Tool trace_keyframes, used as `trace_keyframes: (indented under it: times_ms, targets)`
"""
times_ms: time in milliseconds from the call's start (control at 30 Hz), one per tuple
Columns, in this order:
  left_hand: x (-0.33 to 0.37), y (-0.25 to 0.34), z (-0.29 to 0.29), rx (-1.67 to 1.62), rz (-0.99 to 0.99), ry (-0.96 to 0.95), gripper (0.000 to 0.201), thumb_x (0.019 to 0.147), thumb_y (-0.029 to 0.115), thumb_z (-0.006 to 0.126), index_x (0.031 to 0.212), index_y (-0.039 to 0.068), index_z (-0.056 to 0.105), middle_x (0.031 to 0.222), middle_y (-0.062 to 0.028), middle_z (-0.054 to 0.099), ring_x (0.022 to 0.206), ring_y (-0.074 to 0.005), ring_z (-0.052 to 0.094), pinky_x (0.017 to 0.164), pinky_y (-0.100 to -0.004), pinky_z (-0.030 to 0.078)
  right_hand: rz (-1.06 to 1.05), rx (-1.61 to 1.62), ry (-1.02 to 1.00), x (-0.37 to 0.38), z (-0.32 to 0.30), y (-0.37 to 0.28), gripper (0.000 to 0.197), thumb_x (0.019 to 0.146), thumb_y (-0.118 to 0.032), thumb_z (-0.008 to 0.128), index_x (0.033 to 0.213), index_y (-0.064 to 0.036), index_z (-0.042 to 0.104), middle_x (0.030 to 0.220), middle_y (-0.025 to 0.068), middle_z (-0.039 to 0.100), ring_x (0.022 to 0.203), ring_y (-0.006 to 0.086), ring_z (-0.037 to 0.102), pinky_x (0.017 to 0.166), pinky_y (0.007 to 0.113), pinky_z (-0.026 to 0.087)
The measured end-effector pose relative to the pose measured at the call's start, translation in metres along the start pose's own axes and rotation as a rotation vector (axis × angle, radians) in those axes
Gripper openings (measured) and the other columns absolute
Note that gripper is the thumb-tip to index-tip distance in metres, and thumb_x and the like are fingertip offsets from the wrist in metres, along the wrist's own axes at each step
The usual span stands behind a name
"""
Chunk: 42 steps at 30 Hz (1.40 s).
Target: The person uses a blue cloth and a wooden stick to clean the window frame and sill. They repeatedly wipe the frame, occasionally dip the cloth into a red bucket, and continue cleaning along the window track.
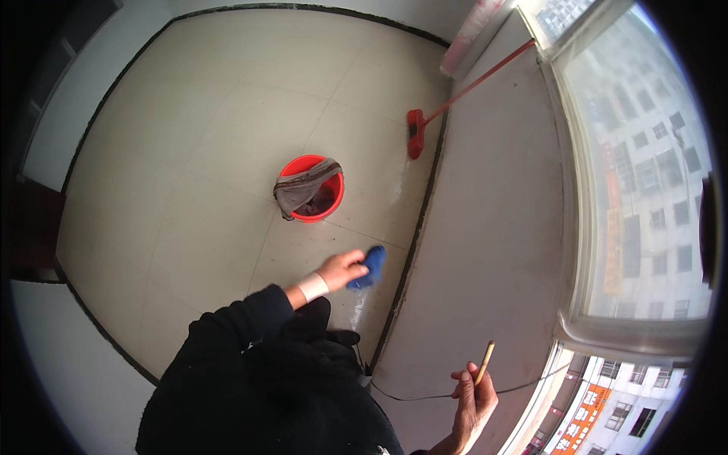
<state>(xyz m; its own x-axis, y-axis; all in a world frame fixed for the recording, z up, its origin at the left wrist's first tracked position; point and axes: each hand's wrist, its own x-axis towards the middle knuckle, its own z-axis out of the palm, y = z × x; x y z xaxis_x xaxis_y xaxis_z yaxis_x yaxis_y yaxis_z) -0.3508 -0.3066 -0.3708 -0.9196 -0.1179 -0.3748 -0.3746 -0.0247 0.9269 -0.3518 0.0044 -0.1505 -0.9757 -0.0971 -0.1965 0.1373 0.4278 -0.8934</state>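
Observation:
My left hand [341, 271], with a pale band around the wrist, is closed on a bunched blue cloth [368, 268], held out above the floor. Its outline is slightly blurred. At the lower right, my right hand [475, 398] grips a short tan stick [485, 362] between thumb and fingers, one end pointing up. That hand is beside the pale wall under the window. Beyond my left hand stands a red bucket [338, 199] with a grey-brown rag [305, 184] draped over its rim and down inside.
A red broom [415, 135] leans on the window-side wall [493, 227], its head on the tiled floor [189, 152]. A pinkish roll [470, 38] stands in the far corner. A dark cable [409, 397] runs along the wall near my right hand. Windows [637, 189] line the right.

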Motion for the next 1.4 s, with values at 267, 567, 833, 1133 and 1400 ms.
trace_keyframes:
  times_ms: [267,567,833,1133,1400]
  targets:
    - [0.079,-0.081,-0.135,0.401,0.017,0.454,0.025,0.084,0.025,0.067,0.097,0.009,0.054,0.086,-0.0187,0.063,0.084,-0.0384,0.062,0.072,-0.0453,0.047,0.17,-0.101,-0.02,0.035,0.064,-0.02,0.033,0.095,-0.028,0.063,0.109,0.0021,0.065,0.078,0.007,0.067,0.058,0.0061,0.046,0.055,0.022,0.039]
    - [0.14,-0.167,-0.214,0.667,0.03,0.61,0.025,0.084,0.019,0.067,0.106,0.013,0.06,0.101,-0.0157,0.067,0.095,-0.0392,0.063,0.079,-0.0446,0.05,0.331,-0.038,0.168,0.028,0.085,-0.034,0.033,0.098,-0.029,0.06,0.108,0.0016,0.064,0.076,0.0076,0.066,0.057,0.0047,0.045,0.051,0.019,0.034]
    - [0.157,-0.192,-0.217,0.556,-0.314,0.563,0.019,0.084,0.022,0.067,0.099,0.012,0.06,0.096,-0.0148,0.068,0.095,-0.0377,0.063,0.079,-0.0449,0.049,0.44,-0.086,0.239,0.018,0.075,-0.025,0.034,0.097,-0.031,0.06,0.105,0.0012,0.065,0.076,0.0076,0.067,0.056,0.0046,0.045,0.05,0.019,0.034]
    - [0.091,-0.243,-0.178,0.256,-0.459,0.566,0.017,0.085,0.022,0.067,0.092,0.008,0.061,0.086,-0.0116,0.067,0.083,-0.0285,0.065,0.077,-0.0401,0.049,0.52,-0.196,-0.173,0.072,0.096,0.066,0.033,0.093,-0.031,0.063,0.088,0.0012,0.069,0.069,0.0063,0.064,0.058,0.0096,0.05,0.054,0.025,0.04]
    - [0.08,-0.269,-0.179,0.445,-0.484,0.618,0.019,0.085,0.024,0.067,0.092,0.009,0.058,0.083,-0.0116,0.066,0.082,-0.0301,0.064,0.075,-0.04,0.049,0.414,-0.28,-0.495,0.137,0.152,0.152,0.048,0.097,-0.043,0.055,0.113,0.001,0.066,0.081,0.0077,0.069,0.068,0.0138,0.059,0.066,0.03,0.05]
